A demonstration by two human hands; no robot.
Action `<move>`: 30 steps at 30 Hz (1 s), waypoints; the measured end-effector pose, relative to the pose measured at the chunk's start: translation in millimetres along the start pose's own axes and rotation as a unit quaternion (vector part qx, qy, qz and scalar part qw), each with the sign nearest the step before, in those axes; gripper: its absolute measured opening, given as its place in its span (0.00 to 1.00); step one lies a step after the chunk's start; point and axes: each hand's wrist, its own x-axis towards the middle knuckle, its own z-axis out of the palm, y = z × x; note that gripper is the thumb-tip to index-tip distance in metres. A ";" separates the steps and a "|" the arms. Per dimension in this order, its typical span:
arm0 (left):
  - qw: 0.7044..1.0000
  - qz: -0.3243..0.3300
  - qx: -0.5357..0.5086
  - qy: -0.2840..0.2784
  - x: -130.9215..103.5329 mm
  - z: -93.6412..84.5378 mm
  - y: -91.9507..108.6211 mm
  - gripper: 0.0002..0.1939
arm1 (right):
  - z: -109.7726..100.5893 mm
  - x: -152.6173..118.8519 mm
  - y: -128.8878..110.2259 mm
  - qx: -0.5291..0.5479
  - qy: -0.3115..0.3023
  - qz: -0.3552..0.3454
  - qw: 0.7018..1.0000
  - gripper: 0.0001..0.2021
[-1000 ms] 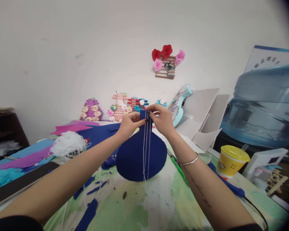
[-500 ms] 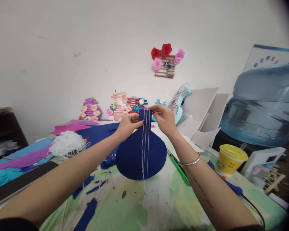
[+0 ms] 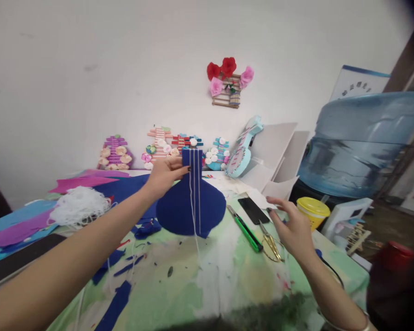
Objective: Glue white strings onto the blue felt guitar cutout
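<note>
My left hand (image 3: pixel 167 174) grips the neck of a dark blue pipa-shaped piece (image 3: pixel 179 209), which stands upright over the table. White strings (image 3: pixel 197 193) run down its front, and one loose end hangs below the lower edge. My right hand (image 3: pixel 290 225) is apart from the piece, over the table's right side, with its fingers spread and nothing in them. Close to it lie gold-handled scissors (image 3: pixel 272 244), a black phone (image 3: pixel 253 210) and a green utility knife (image 3: pixel 247 232).
A heap of white string (image 3: pixel 79 207) and coloured felt (image 3: pixel 24 230) cover the left side. Blue scraps (image 3: pixel 115 305) lie in front. At the right stand a yellow-lidded tub (image 3: pixel 312 211) and a large water bottle (image 3: pixel 359 142). Decorated instrument shapes (image 3: pixel 115 154) line the wall.
My right hand has let go of the top of the blue piece and moved right and down, opening. The view has turned right, and the phone and scissors now show.
</note>
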 end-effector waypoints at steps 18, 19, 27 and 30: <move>0.877 0.331 0.336 0.090 -69.3 12.3 -75.1 0.12 | -14.7 -63.7 108.4 -0.351 -0.249 0.177 0.885 0.22; 0.879 0.329 0.336 0.081 -71.5 12.3 -77.5 0.11 | -14.1 -60.6 110.6 -0.352 -0.255 0.178 0.883 0.21; 0.889 0.326 0.320 0.020 -81.4 13.9 -81.5 0.11 | -14.4 -44.3 109.1 -0.330 -0.279 0.148 0.889 0.07; 0.883 0.331 0.334 -0.005 -84.9 14.7 -83.9 0.13 | -22.5 -45.0 92.1 -0.251 -0.189 0.131 0.940 0.08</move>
